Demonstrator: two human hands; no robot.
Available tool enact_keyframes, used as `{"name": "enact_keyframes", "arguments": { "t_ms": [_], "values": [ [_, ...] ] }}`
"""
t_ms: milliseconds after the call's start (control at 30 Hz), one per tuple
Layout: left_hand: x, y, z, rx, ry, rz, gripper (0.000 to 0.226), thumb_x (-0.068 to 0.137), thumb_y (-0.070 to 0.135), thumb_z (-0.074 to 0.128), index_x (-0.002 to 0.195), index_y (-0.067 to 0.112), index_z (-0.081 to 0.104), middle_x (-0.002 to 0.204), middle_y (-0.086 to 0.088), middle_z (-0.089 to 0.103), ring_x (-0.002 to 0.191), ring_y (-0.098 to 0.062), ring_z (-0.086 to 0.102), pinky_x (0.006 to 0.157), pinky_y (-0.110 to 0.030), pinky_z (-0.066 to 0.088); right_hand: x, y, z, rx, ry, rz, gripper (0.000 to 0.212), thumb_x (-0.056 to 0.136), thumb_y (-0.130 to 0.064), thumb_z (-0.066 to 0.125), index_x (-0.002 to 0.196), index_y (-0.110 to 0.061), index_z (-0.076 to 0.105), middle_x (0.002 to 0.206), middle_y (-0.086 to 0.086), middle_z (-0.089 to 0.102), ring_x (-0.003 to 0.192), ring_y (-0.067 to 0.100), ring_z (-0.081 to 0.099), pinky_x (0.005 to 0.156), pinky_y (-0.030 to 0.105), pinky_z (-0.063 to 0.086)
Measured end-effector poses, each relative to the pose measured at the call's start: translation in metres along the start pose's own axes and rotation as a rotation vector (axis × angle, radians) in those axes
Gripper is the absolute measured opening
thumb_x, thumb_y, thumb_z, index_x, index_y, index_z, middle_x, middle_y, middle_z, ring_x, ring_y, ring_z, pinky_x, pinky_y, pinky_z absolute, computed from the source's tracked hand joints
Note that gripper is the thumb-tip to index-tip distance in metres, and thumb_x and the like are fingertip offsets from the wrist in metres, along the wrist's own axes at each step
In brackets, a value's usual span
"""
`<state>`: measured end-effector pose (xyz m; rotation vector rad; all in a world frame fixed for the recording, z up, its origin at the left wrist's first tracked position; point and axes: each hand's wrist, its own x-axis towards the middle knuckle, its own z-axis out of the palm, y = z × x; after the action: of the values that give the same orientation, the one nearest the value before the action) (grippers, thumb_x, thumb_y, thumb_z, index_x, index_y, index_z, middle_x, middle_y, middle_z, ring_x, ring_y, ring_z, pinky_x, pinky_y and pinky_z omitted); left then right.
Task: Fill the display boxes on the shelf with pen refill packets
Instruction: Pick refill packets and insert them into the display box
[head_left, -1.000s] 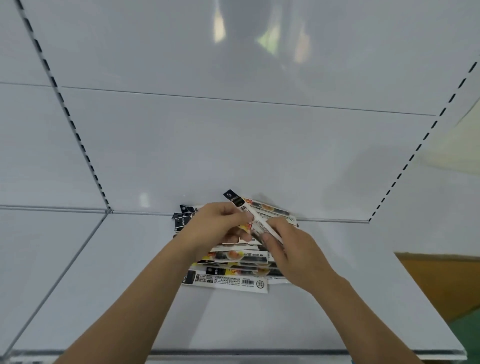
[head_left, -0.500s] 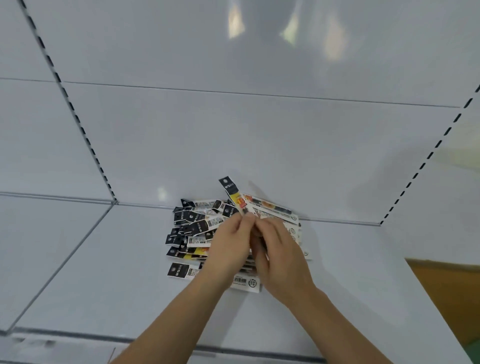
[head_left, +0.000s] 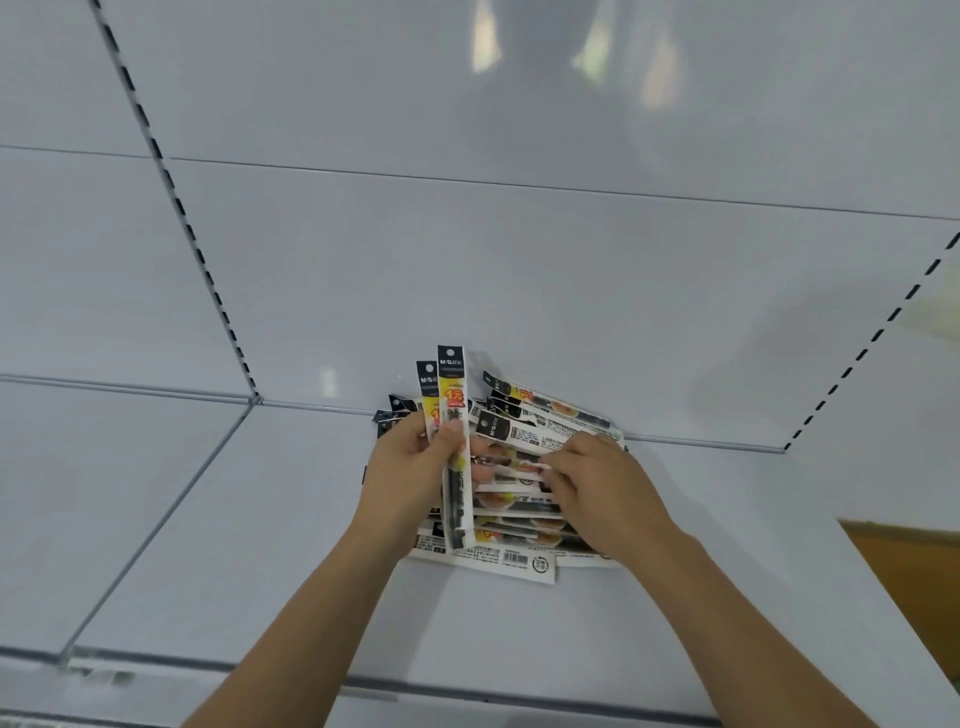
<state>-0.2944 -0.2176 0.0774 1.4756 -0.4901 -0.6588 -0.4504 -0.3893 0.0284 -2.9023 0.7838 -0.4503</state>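
white shelf; left hand grips two upright packets; right hand fingers pinch packet in pile.

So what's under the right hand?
The right hand rests on a pile of refill packets on the white shelf. The packets directly beneath its palm are covered.

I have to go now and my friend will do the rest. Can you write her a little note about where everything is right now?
Left hand: holds two upright refill packets.
Right hand: fingers curled on a packet in the pile.
The pile lies on the white shelf near the back wall.
Done: a couple of packets gathered.
Left: no display box shows in view; find them, then fill them with packets.
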Motion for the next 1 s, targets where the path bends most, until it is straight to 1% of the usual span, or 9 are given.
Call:
{"name": "enact_keyframes", "arguments": {
  "t_ms": [100, 200, 267, 367, 467, 567, 700, 800, 1000],
  "values": [
    [0.003, -0.002, 0.000, -0.024, -0.016, -0.005, 0.017, 0.111, 0.020, 0.052, 0.120, 0.011, 0.064, 0.099, -0.010, 0.081, 0.086, -0.033, 0.080, 0.075, -0.049, 0.066, -0.003, 0.000, -0.014, 0.106, 0.155, 0.072, 0.022, 0.104, -0.028, 0.056, 0.099, -0.025, 0.078, 0.093, -0.010, 0.062, 0.090, 0.014, 0.055, 0.075, 0.037, 0.054],
    [0.005, -0.002, 0.007, -0.053, -0.047, -0.033, 0.015, 0.113, 0.017, 0.048, 0.122, 0.009, 0.057, 0.098, -0.012, 0.080, 0.086, -0.033, 0.079, 0.065, -0.042, 0.065, -0.004, -0.017, -0.038, 0.491, 0.293, 0.252, 0.016, 0.102, -0.027, 0.064, 0.096, -0.029, 0.078, 0.084, -0.012, 0.068, 0.078, 0.006, 0.063, 0.071, 0.028, 0.053],
    [0.004, 0.000, 0.017, -0.039, -0.100, -0.038, 0.015, 0.113, 0.018, 0.047, 0.123, 0.010, 0.056, 0.100, -0.010, 0.081, 0.089, -0.029, 0.080, 0.071, -0.042, 0.064, -0.004, -0.036, -0.051, 0.751, 0.262, 0.313, 0.016, 0.100, -0.025, 0.067, 0.093, -0.033, 0.080, 0.083, -0.012, 0.075, 0.077, 0.006, 0.069, 0.074, 0.027, 0.055],
    [0.001, -0.002, 0.034, 0.031, -0.157, -0.014, 0.017, 0.113, 0.029, 0.047, 0.117, 0.022, 0.063, 0.101, -0.003, 0.079, 0.094, -0.025, 0.077, 0.083, -0.049, 0.063, -0.001, -0.053, -0.048, 0.898, 0.218, 0.342, 0.014, 0.098, -0.023, 0.072, 0.087, -0.028, 0.079, 0.083, -0.009, 0.078, 0.081, 0.013, 0.074, 0.080, 0.034, 0.060],
    [-0.002, -0.006, 0.046, 0.046, -0.193, 0.010, 0.018, 0.111, 0.037, 0.051, 0.113, 0.029, 0.067, 0.103, -0.006, 0.075, 0.100, -0.030, 0.073, 0.090, -0.053, 0.062, 0.002, -0.054, -0.034, 0.812, 0.264, 0.347, 0.007, 0.095, -0.028, 0.075, 0.090, -0.030, 0.079, 0.081, -0.011, 0.075, 0.078, 0.005, 0.070, 0.073, 0.022, 0.054],
    [0.001, -0.010, 0.043, 0.076, -0.176, 0.021, 0.013, 0.108, 0.026, 0.058, 0.105, 0.025, 0.071, 0.096, -0.003, 0.077, 0.095, -0.027, 0.075, 0.085, -0.045, 0.062, 0.004, -0.046, -0.026, 0.592, 0.266, 0.215, 0.014, 0.100, -0.032, 0.067, 0.102, -0.034, 0.080, 0.089, -0.013, 0.068, 0.089, 0.002, 0.062, 0.076, 0.012, 0.045],
    [0.009, -0.011, 0.030, 0.012, -0.099, -0.064, 0.014, 0.108, 0.022, 0.058, 0.109, 0.015, 0.069, 0.096, -0.008, 0.079, 0.088, -0.027, 0.078, 0.084, -0.046, 0.062, 0.010, -0.013, -0.013, 0.331, 0.195, 0.241, 0.030, 0.105, -0.028, 0.058, 0.131, -0.023, 0.071, 0.116, -0.007, 0.063, 0.109, 0.013, 0.059, 0.094, 0.031, 0.053],
    [0.010, -0.007, 0.025, -0.141, -0.082, -0.144, 0.014, 0.111, 0.011, 0.048, 0.120, 0.011, 0.058, 0.099, -0.024, 0.076, 0.079, -0.037, 0.078, 0.078, -0.054, 0.064, 0.013, 0.006, 0.002, 0.055, 0.015, 0.164, 0.030, 0.099, -0.035, 0.065, 0.125, -0.022, 0.073, 0.120, -0.002, 0.061, 0.117, 0.023, 0.052, 0.096, 0.038, 0.053],
    [0.011, -0.003, 0.022, -0.112, -0.084, -0.131, 0.022, 0.103, -0.001, 0.046, 0.122, 0.008, 0.053, 0.094, -0.021, 0.075, 0.065, -0.029, 0.065, 0.057, -0.034, 0.059, 0.012, 0.012, 0.001, -0.053, 0.105, 0.090, 0.025, 0.103, -0.031, 0.056, 0.111, -0.026, 0.078, 0.101, -0.006, 0.067, 0.099, 0.020, 0.054, 0.081, 0.037, 0.054]
  ]
}}
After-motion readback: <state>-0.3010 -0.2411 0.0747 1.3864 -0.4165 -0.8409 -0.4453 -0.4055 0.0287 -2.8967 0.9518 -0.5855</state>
